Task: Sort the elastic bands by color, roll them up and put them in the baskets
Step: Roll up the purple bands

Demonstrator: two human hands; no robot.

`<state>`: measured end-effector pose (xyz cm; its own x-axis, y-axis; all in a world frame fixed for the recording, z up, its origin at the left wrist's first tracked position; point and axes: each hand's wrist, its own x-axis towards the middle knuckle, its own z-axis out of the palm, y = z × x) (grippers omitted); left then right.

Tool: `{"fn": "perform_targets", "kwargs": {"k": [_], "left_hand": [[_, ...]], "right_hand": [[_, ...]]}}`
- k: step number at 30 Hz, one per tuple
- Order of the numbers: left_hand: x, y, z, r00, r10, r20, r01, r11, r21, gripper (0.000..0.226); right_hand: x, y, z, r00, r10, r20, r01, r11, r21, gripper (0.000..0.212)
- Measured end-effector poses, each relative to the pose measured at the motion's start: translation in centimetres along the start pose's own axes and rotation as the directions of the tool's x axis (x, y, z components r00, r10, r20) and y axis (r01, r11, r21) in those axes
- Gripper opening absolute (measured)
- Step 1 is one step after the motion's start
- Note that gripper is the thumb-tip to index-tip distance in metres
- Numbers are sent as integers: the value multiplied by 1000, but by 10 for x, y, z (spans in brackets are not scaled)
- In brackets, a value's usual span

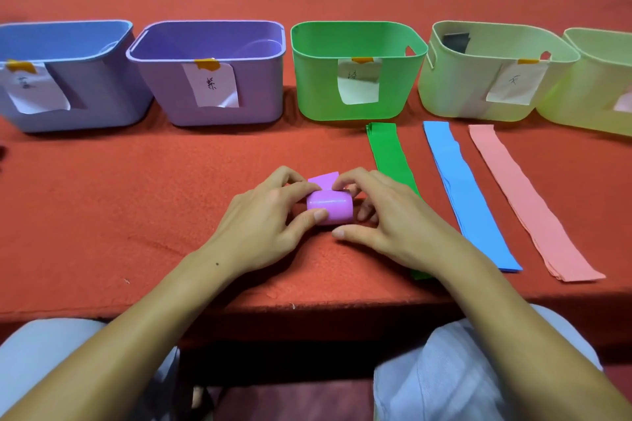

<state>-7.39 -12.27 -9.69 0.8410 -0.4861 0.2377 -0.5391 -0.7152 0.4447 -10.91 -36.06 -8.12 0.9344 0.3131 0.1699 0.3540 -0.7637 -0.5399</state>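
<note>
Left hand: fingers curled round the left end of the purple band roll, thumb tip on its near face, fingertips on top.
Right hand: pinches the right end of that roll, forefinger on top, thumb lying on the cloth just in front.
Purple band roll: nearly wound up, lying on the red table cloth between both hands, a short loose tail sticking out behind it.
Blue basket: far left of the row, paper label on its front.
Purple basket: next along, labelled.
Green basket: middle, labelled.
Pale green basket: labelled, something dark inside.
Yellow-green basket: cut off at the right edge.
Green bands: flat stack just right of the hands, partly under the right hand.
Blue bands: flat stack beside the green.
Pink bands: flat stack, rightmost.
</note>
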Motion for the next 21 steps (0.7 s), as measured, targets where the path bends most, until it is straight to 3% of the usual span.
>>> {"fn": "perform_targets", "kwargs": {"k": [7,12,17,21], "left_hand": [[0,0,1,999,11,-42,-9,998,65,51],[-1,8,2,972,89,-217,-66,991,112,21],[1,3,4,985,76,-158,-51,987,155,46],[11,2,1,983,119,-139,-90,977,195,44]], "right_hand": [[10,2,3,999,-4,-37,4,1000,-5,47],[17,4,1,999,35,40,-31,996,-87,48],[22,4,5,999,37,40,-32,992,-125,43],[22,2,4,1000,24,4,-24,995,-93,46]]}}
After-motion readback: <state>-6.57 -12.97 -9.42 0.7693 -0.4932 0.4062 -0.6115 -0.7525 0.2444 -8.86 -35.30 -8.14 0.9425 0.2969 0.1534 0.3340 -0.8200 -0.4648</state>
